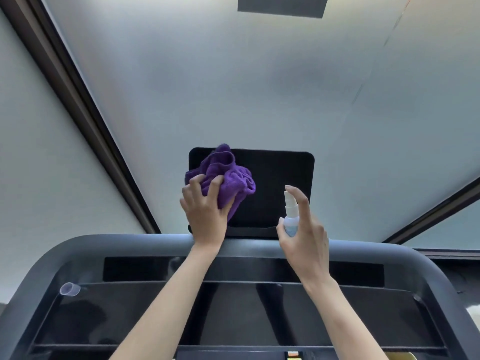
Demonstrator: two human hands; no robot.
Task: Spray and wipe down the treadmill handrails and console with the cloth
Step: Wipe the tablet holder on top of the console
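Left grip [205,214] bunches the purple cloth [228,175] against the console screen [275,183], upper-left area; wipe outward in overlapping passes. Right grip [306,229], at the screen's lower right, curls round the spray bottle [290,216], forefinger atop its nozzle; mist lightly.

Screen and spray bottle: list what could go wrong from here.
1. The right hand aims the bottle close to the screen; liquid may run down into its lower edge.
2. The cloth is bunched in the left hand, so it may smear rather than wipe flat.
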